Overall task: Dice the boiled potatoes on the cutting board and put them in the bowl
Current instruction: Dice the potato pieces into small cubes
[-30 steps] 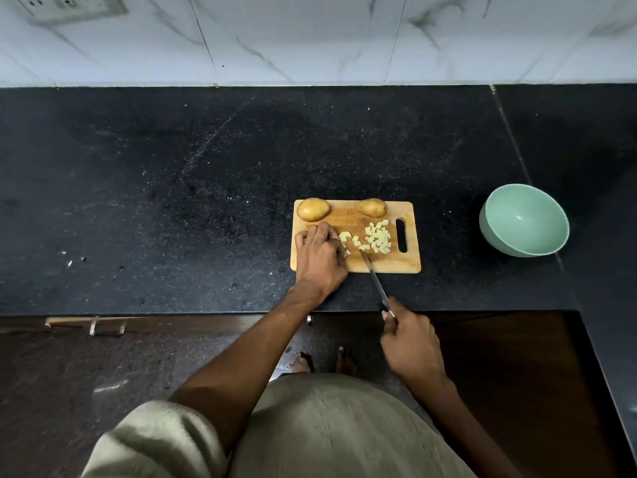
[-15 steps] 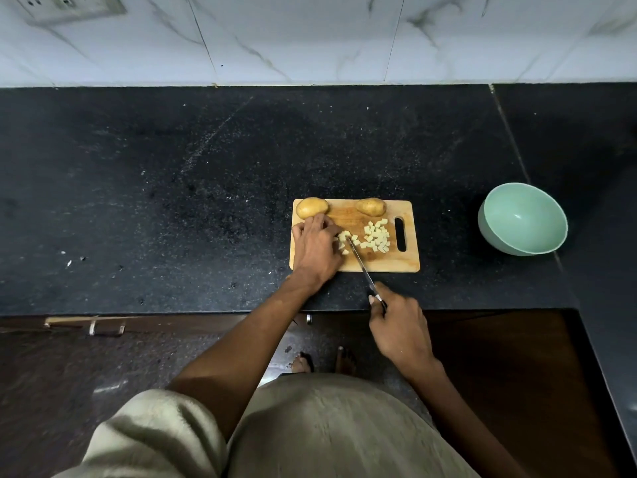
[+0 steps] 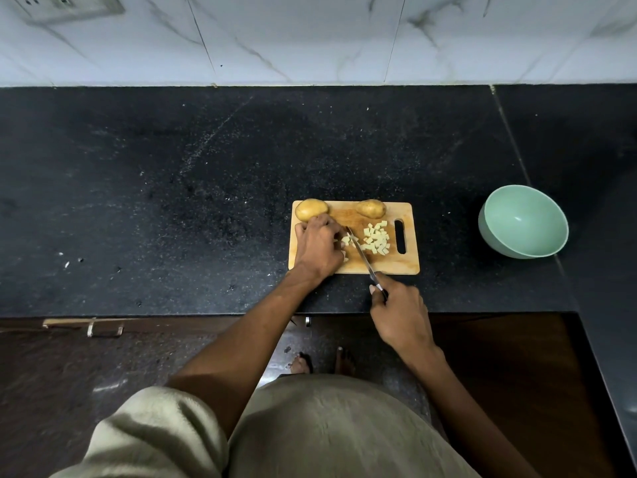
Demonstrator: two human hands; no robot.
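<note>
Your left hand [image 3: 319,248] curls over potato pieces [image 3: 345,241] on the cutting board [image 3: 408,263], your right hand [image 3: 400,313] grips the knife [image 3: 360,251] slicing beside them; diced cubes [image 3: 376,238] heaped alongside, bowl [image 3: 524,222] well right

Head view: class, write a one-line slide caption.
Left hand steadies potato pieces while right hand slices with a knife on the cutting board.
</note>
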